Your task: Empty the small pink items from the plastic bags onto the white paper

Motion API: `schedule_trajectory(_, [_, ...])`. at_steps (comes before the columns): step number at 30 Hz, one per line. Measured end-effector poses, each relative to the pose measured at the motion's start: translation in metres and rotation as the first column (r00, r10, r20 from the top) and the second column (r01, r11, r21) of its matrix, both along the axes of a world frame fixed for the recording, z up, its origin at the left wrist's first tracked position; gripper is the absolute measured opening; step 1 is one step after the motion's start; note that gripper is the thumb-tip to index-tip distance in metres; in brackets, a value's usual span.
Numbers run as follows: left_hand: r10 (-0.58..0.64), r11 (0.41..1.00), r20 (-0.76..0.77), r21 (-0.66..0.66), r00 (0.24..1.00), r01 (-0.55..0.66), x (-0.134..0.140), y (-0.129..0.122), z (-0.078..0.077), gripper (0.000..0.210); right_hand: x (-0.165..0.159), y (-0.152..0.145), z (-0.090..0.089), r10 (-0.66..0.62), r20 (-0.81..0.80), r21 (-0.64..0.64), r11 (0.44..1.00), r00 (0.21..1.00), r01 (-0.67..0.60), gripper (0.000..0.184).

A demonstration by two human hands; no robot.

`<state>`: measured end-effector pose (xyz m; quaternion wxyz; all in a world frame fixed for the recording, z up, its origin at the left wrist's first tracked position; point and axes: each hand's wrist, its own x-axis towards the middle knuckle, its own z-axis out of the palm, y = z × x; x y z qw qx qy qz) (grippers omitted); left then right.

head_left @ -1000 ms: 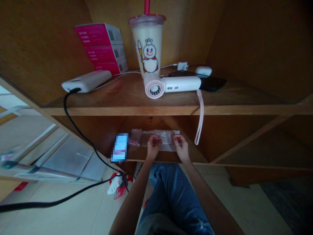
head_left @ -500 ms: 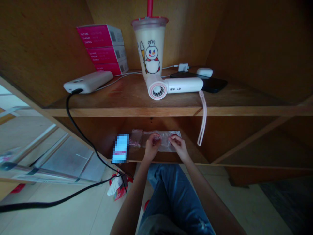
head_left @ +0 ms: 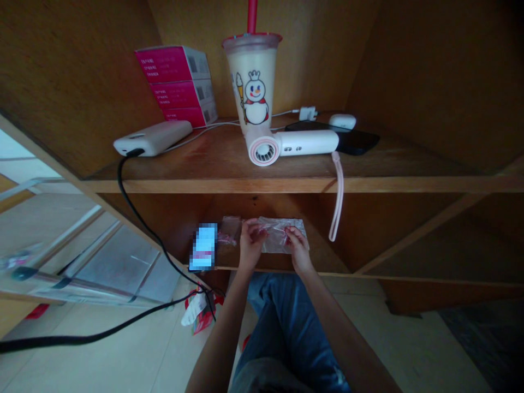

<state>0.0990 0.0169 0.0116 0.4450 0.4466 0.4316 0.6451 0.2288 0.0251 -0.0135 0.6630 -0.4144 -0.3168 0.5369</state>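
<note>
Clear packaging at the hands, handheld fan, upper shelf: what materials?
Clear packaging: likely thin plastic film, glossy; see-through, creased, with glints.
Handheld fan: probably moulded plastic, smooth satin white; even color, soft shading.
Upper shelf: wood or veneer, dull brown; grain-like streaks, can't tell which.

I lose the red straw (head_left: 252, 16) past my upper edge, and the white fan (head_left: 309, 142) hides the base of the cup (head_left: 256, 90). The left fingers (head_left: 258, 233) cover part of the clear bag (head_left: 275, 246); the phone screen (head_left: 203, 245) reaches me pixelated.
</note>
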Motion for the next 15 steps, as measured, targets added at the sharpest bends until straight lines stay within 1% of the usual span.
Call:
schedule_trajectory(3, [0.017,1.000,-0.031,-0.002,0.999,-0.017,0.002,0.000,-0.003,0.037,-0.005,-0.001,0.000,0.003,-0.094,-0.059,0.998,0.996,-0.009,0.021])
schedule_trajectory(5, [0.039,0.999,-0.049,-0.009,0.998,-0.040,0.003,0.000,-0.005,0.037,-0.007,-0.001,0.001,0.022,-0.110,-0.099,0.995,0.994,-0.033,0.024])
schedule_trajectory(7, [0.048,0.999,-0.059,-0.020,0.997,-0.049,0.003,-0.001,-0.007,0.038,-0.009,-0.001,0.002,0.015,-0.108,-0.143,0.989,0.994,-0.030,0.027])
schedule_trajectory(10, [0.033,0.999,-0.055,-0.029,0.998,-0.035,0.004,-0.002,-0.006,0.038,-0.012,0.001,0.004,-0.034,-0.070,-0.176,0.984,0.997,0.021,0.026])
schedule_trajectory(12, [0.029,0.999,-0.060,-0.027,0.998,-0.031,0.004,-0.003,-0.004,0.037,-0.014,0.002,0.005,-0.053,-0.022,-0.160,0.986,0.998,0.049,0.026])
schedule_trajectory(15, [0.034,0.999,-0.088,-0.029,0.996,-0.037,0.004,-0.005,-0.002,0.036,-0.016,0.003,0.006,-0.050,0.036,-0.124,0.991,0.998,0.054,0.029])
